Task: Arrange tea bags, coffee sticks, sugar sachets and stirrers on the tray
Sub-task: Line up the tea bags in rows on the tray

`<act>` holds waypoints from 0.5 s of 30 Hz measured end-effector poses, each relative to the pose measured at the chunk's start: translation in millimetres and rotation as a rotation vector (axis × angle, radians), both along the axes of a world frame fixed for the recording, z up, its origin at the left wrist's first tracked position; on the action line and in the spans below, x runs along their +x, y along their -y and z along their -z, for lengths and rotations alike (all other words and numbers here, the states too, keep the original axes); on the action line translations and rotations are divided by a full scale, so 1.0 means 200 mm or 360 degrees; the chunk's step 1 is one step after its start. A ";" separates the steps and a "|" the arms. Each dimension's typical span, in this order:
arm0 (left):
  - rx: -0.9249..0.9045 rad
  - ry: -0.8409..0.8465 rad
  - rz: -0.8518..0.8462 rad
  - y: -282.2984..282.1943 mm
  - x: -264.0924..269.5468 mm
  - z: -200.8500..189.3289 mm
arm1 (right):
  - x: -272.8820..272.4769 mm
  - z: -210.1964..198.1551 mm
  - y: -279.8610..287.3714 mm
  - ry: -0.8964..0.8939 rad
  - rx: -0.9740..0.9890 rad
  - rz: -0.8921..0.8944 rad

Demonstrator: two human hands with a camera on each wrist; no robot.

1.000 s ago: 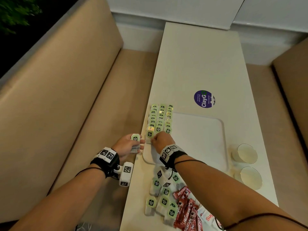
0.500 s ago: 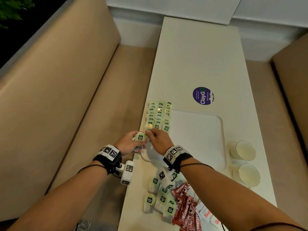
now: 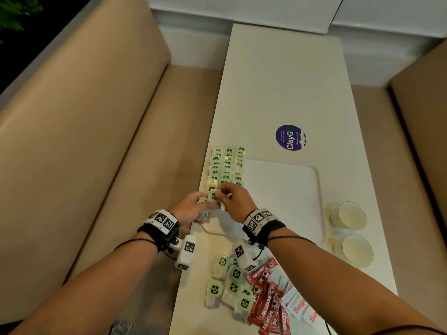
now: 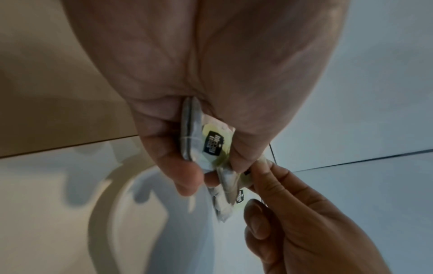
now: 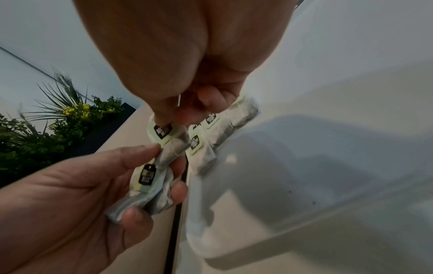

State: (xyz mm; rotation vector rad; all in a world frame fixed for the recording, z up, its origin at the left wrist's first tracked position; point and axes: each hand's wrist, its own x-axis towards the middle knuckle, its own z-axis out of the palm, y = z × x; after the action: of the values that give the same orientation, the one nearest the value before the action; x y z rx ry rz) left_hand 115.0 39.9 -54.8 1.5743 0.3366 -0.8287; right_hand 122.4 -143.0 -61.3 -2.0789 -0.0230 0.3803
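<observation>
While above the tray [image 3: 285,197], both hands: left hand [image 3: 187,209] round tea bags [image 5: 150,178], right hand [image 3: 235,201] pinching one tea bag [image 5: 161,131].

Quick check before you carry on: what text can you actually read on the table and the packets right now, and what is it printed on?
"ClayGO": purple round sticker on the table; its smaller lines are too small to read.
"NESCAFE": red coffee sticks.
"Suga", cut off: white sugar sachets.
Black labels on the tea bag tags: blurred, not readable.
Black-and-white square codes on the wristbands: patterns only, no words.
</observation>
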 end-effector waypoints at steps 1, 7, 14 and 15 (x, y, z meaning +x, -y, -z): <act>0.0012 0.0017 0.0029 0.00 0.00 0.00 | 0.00 0.00 0.00 0.0000 0.0011 0.0012; -0.0080 0.0040 -0.0041 0.04 -0.01 -0.03 | -0.05 0.02 0.05 -0.0095 -0.0051 0.0058; -0.0108 0.0039 -0.0122 0.05 -0.01 -0.03 | -0.07 0.04 0.09 -0.0119 -0.0116 0.0120; -0.0115 0.0029 -0.0136 0.05 -0.01 -0.02 | -0.06 0.04 0.10 -0.0124 -0.0140 0.0187</act>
State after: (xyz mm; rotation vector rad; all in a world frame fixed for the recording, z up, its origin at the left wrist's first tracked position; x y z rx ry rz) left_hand 112.3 30.7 -51.3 1.4890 0.3545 -0.7523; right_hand 110.0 -163.0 -70.0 -2.1385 0.1641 0.3961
